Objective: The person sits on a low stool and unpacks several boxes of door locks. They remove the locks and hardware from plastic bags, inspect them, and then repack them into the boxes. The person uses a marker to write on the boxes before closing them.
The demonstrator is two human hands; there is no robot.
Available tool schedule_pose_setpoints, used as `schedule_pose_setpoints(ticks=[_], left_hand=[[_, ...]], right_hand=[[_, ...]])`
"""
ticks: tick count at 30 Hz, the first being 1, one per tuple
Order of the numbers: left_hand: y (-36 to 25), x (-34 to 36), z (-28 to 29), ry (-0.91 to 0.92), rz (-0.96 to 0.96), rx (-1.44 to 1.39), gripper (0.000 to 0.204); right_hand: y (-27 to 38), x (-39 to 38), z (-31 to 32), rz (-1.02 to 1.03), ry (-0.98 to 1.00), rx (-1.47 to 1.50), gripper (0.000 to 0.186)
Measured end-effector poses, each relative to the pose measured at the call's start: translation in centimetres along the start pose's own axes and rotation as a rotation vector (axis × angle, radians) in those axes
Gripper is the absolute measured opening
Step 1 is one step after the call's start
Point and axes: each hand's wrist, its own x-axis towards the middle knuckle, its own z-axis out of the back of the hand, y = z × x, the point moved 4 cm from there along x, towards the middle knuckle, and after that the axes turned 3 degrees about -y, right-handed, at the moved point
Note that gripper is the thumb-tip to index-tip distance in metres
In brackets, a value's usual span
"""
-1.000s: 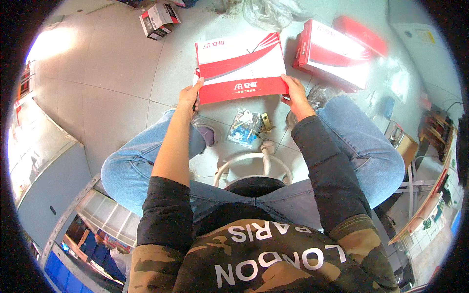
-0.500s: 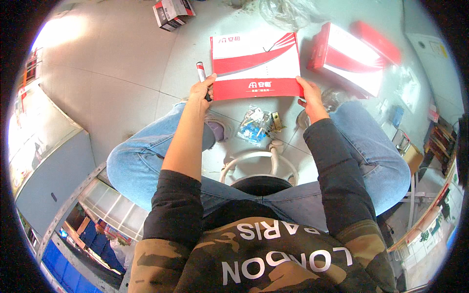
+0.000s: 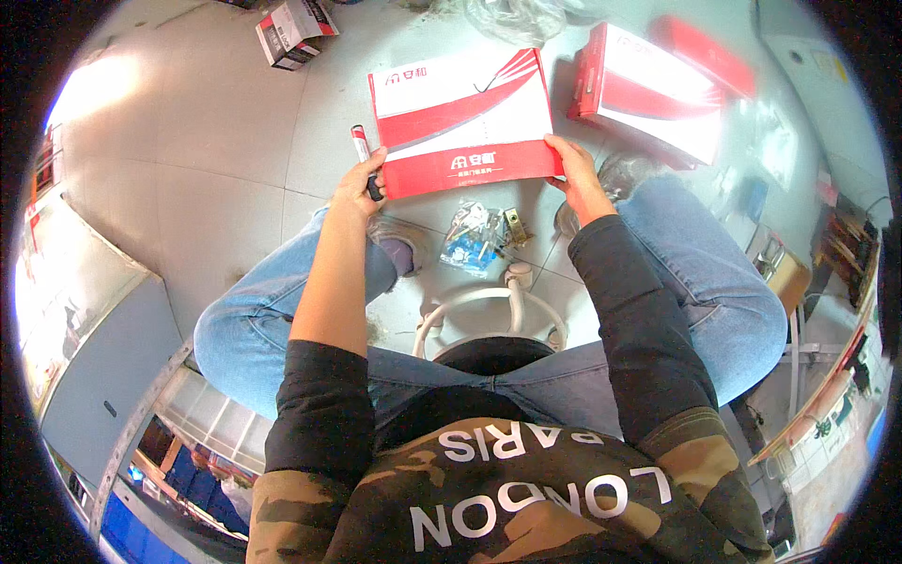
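A flat red-and-white cardboard box point(image 3: 458, 116) is held out over the floor by both hands. My left hand point(image 3: 363, 180) grips its lower left corner, with a slim red, white and black tool, perhaps a marker point(image 3: 360, 143), pointing up from the fingers. My right hand point(image 3: 570, 174) grips the lower right corner, thumb on the front. Below the box, between my feet, lie a clear bag of small hardware point(image 3: 470, 242) and a brass-coloured metal part point(image 3: 515, 226).
Two red-and-white boxes point(image 3: 642, 99) point(image 3: 707, 54) lie at upper right, a crumpled plastic bag point(image 3: 512, 17) at the top, an opened carton point(image 3: 293, 36) at upper left. A round stool point(image 3: 493, 352) is under me. Cabinets point(image 3: 99, 357) stand left; a wooden-edged board point(image 3: 827, 376) is right.
The camera view has shifted slightly. The slim tool in my left hand now shows above the fingers, upright beside the box. Both hands still hold the box, which sits slightly higher in view.
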Motion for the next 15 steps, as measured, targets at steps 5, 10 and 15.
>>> schedule_pose_setpoints(ticks=[5,10,15], left_hand=[[-0.3,-0.4,-0.3,-0.002,0.01,0.097,0.022],[-0.8,-0.9,-0.5,-0.036,0.047,0.156,0.022],[-0.8,-0.8,-0.7,-0.037,0.009,0.203,0.021]], right_hand=[[1.0,0.0,-0.5,-0.218,0.145,0.219,0.035],[1.7,0.1,-2.3,-0.409,0.372,0.563,0.037],[0.6,1.1,-1.4,-0.326,0.2,0.394,0.038]])
